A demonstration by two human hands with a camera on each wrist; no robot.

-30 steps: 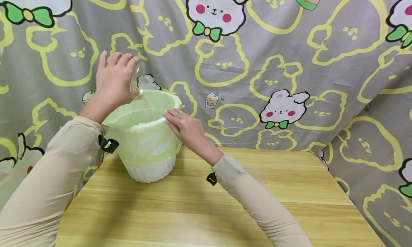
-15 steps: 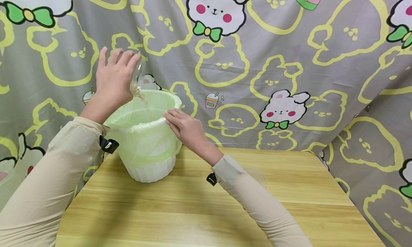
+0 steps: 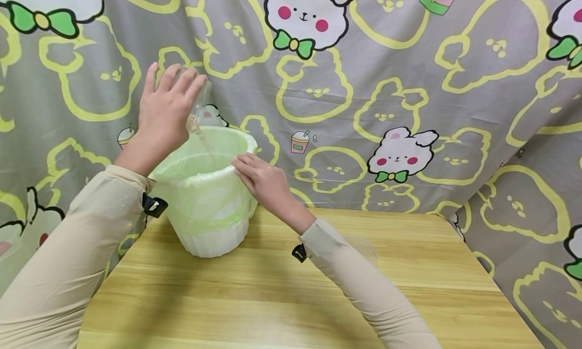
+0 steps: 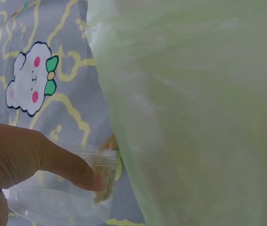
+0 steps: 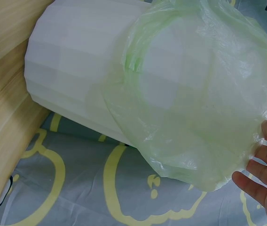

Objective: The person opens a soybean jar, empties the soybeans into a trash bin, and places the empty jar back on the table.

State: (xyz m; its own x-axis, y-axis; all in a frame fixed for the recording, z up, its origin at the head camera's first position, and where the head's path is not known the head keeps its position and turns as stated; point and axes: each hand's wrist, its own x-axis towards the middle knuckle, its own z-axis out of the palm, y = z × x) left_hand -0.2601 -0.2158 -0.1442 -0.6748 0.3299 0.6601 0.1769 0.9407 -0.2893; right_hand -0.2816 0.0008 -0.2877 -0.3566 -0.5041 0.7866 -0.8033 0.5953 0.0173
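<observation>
My left hand (image 3: pixel 165 106) grips a clear plastic jar (image 4: pixel 58 205) above the trash can (image 3: pixel 213 240), its mouth tipped down. Small tan pieces (image 4: pixel 106 181) lie near the jar's mouth, and a thin stream of them (image 3: pixel 206 144) falls into the can. A thin light-green bag (image 5: pixel 208 94) lines the white can and folds down over its outside. At the near right of the rim rests my right hand (image 3: pixel 261 180), its fingers fairly straight against the bag-covered edge. The bottom of the can's inside is hidden.
The can stands at the far left of a wooden table (image 3: pixel 282 288). A clear round lid (image 3: pixel 364 250) lies beyond my right forearm. Behind the table hangs a grey curtain (image 3: pixel 327 187) printed with cartoon animals.
My left hand has risen slightly and shifted right, tipping the jar further. Tan pieces have kept pouring from it. My right hand has stayed on the rim.
</observation>
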